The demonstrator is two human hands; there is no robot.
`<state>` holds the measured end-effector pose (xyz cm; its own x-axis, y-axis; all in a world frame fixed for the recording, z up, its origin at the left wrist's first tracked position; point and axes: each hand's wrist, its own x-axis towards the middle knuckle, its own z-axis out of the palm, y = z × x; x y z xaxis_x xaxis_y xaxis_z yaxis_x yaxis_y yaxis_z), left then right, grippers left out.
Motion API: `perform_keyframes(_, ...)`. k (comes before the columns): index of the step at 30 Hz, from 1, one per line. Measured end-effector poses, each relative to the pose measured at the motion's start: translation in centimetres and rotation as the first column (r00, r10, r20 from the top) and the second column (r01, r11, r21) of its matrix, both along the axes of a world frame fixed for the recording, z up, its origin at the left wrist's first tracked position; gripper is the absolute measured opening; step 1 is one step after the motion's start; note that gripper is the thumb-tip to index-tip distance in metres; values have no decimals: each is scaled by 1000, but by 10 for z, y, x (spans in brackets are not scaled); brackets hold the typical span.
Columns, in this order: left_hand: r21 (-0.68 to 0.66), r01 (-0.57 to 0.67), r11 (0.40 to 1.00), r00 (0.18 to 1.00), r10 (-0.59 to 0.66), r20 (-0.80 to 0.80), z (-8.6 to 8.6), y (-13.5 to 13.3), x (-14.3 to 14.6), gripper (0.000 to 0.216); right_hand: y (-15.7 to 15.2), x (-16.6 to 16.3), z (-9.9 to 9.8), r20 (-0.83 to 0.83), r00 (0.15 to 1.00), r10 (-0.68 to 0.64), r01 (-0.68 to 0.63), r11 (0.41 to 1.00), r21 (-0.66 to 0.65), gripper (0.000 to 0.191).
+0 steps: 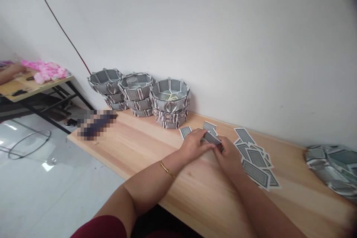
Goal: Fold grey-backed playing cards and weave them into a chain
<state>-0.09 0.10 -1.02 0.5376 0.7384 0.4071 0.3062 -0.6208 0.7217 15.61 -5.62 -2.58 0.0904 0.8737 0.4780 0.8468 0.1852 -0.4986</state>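
Both my hands meet over the middle of the wooden table, closed on a grey patterned playing card [212, 138]. My left hand [193, 144], with a gold bangle at its wrist, grips the card's left end. My right hand [226, 153] has the other end, its fingers partly hidden. Whether more cards lie beneath the held one I cannot tell. Just behind my hands lie a loose card [209, 125] and, to the left, another card [185, 132]. Right of my right hand spreads a loose pile of cards [256, 158], face down.
Along the wall stand three stacks of bowls folded from cards: a left stack [107, 85], a middle stack [137, 91] and a right stack [170, 105]. Another card bowl [331, 169] sits far right. At the far left, a person's arm [11, 72] rests by pink items [46, 71] on another table.
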Motion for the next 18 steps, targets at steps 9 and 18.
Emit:
perform_keyframes(9, -160, 64, 985, 998, -62, 21, 0, -10, 5, 82, -5, -6, 2, -120, 990, 68, -69, 998, 3, 28)
perform_keyframes(18, -570, 312, 760, 875, 4, 483, 2, -5, 9, 67, -6, -11, 7, -237, 946, 220, -221, 975, 27, 48)
